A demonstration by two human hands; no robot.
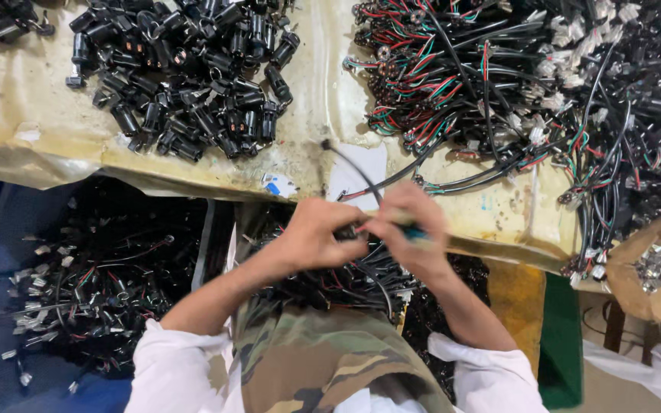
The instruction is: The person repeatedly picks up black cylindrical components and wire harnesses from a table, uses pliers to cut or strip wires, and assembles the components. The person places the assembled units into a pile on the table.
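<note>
Two hands [369, 229] — one cable [357, 170], seemingly.

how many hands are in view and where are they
2. The left hand and the right hand meet at centre, just below the table edge, pinching a small black wired part. No other person's hands show.

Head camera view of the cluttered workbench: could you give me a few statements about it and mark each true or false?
1. Both hands meet over the lap, the left hand and right hand gripping a thin black wire. True.
2. The heap of black cylindrical plastic parts lies at the bench's right. False: upper left.
3. The tangle of red, green and black wires lies on the bench. True.
4. The brown paper bag is empty. False: it holds small metal pieces.
</note>
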